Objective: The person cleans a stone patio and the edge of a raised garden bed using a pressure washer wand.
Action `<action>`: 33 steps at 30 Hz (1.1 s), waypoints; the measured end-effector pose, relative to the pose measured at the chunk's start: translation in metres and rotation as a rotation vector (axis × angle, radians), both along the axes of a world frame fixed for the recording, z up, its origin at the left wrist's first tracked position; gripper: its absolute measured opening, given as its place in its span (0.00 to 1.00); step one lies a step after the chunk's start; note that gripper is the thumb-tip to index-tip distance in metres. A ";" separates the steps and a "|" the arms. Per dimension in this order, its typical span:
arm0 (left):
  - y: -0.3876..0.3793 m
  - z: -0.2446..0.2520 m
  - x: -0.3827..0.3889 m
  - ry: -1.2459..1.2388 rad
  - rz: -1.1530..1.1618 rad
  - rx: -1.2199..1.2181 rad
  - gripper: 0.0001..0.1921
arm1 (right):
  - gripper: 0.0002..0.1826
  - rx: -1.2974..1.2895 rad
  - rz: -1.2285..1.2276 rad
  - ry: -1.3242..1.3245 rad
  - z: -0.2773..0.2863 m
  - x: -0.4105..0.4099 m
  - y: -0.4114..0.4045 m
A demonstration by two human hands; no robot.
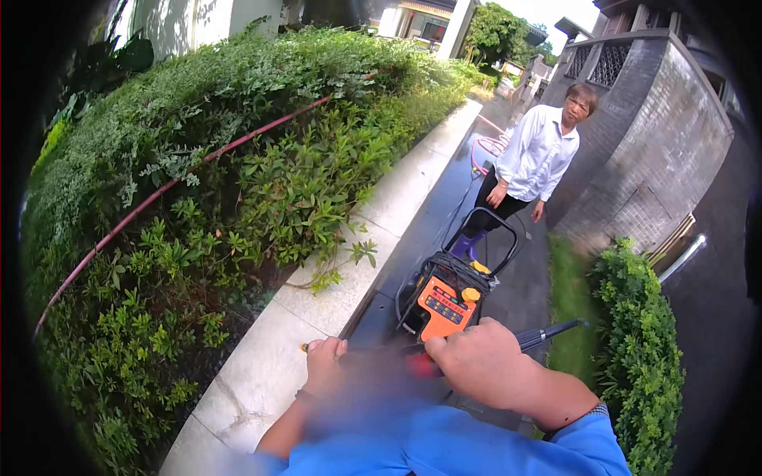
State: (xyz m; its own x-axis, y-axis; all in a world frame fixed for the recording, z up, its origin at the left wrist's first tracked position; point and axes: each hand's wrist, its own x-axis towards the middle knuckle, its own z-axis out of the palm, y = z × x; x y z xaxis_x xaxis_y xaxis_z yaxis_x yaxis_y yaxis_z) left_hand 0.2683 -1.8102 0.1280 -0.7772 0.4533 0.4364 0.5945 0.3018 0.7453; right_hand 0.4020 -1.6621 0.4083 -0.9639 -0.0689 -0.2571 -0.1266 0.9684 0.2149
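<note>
Both my hands hold a long black tool (533, 340) crosswise before my body; it looks like a pressure-washer spray lance. My right hand (479, 363) wraps around it near a red part (420, 365) and a ribbed black section. At the other end, my left hand (325, 361) grips it close to a small yellow tip (304, 347). A blur hides much of the middle. Just beyond my hands stands an orange pressure washer (443, 306) bearing writing, with yellow caps (470, 294), a black cable (443, 265) coiled on top and a black frame handle (509, 229).
A person (539, 154) in a white shirt and purple boots stands behind the machine. A pink hose (491, 146) lies coiled on the dark wet path. Another reddish hose (172, 181) crosses the hedge (286, 154) at left, beside a pale stone kerb (297, 327). Shrubs (640, 357) edge the right.
</note>
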 end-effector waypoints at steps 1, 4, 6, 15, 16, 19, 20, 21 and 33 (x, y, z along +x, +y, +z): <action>-0.019 -0.013 0.011 0.011 0.013 -0.077 0.09 | 0.07 -0.050 0.045 -0.033 -0.007 0.009 0.000; -0.081 -0.039 0.062 0.006 0.110 -0.240 0.08 | 0.08 -0.178 0.130 -0.102 -0.039 0.023 -0.006; -0.116 -0.042 0.103 -0.067 0.208 -0.310 0.09 | 0.08 -0.277 0.227 -0.153 -0.058 0.035 -0.010; -0.109 -0.005 0.169 -0.002 0.321 -0.256 0.13 | 0.18 -0.166 0.239 0.025 -0.056 0.107 -0.018; -0.098 -0.004 0.165 0.006 0.277 -0.168 0.12 | 0.19 -0.132 0.240 0.112 -0.048 0.116 -0.018; -0.074 0.010 0.157 0.085 0.268 -0.033 0.13 | 0.21 0.036 0.160 0.202 -0.022 0.139 -0.034; -0.074 0.018 0.157 0.076 0.267 -0.019 0.13 | 0.21 0.050 0.182 0.236 -0.016 0.146 -0.040; -0.079 0.022 0.154 0.106 0.263 0.013 0.14 | 0.21 0.067 0.199 0.272 -0.012 0.152 -0.049; -0.364 -0.034 0.191 0.125 0.493 -0.269 0.11 | 0.20 -0.065 0.386 0.108 -0.066 0.135 -0.283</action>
State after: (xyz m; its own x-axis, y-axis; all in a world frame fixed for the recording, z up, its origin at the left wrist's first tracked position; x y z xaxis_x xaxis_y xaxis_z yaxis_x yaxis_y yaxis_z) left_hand 0.4594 -2.1746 0.0943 -0.8747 0.1583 0.4581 0.4142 0.7348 0.5371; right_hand 0.5368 -1.9453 0.3423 -0.8851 -0.4442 -0.1389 -0.4639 0.8660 0.1868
